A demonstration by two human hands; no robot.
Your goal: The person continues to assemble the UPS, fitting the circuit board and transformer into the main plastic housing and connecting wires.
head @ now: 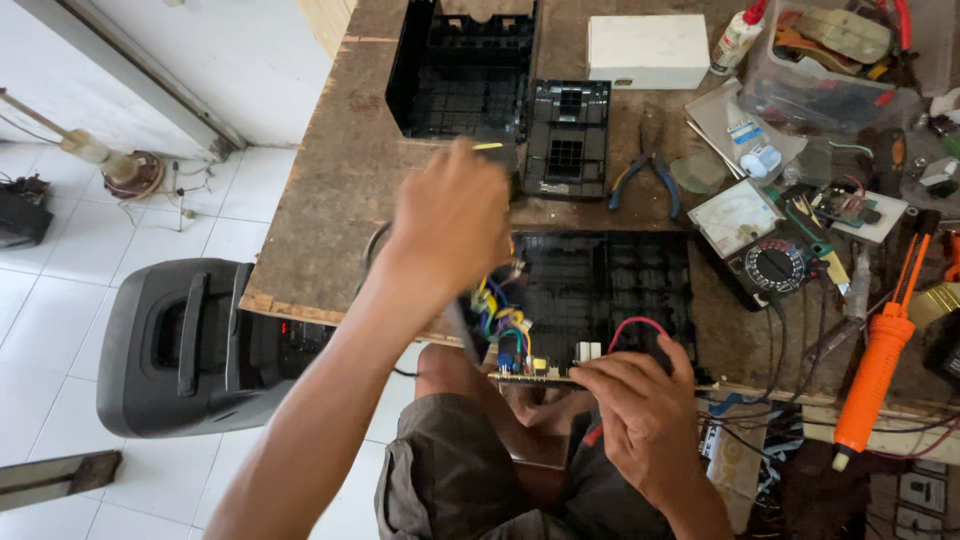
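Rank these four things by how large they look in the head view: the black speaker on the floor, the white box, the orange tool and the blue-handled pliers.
1. black speaker, though it lies nearer the camera than the rest
2. orange tool and white box: too alike to rank
3. blue-handled pliers

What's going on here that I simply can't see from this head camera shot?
- Tool in the left hand: the fist covers it and motion blurs it; only a yellow tip shows.
- Circuit board: seen edge-on, its right part under the right hand.
- Black plastic casing: its far end is cut off by the top edge.
- Multimeter: dial markings too small to read.
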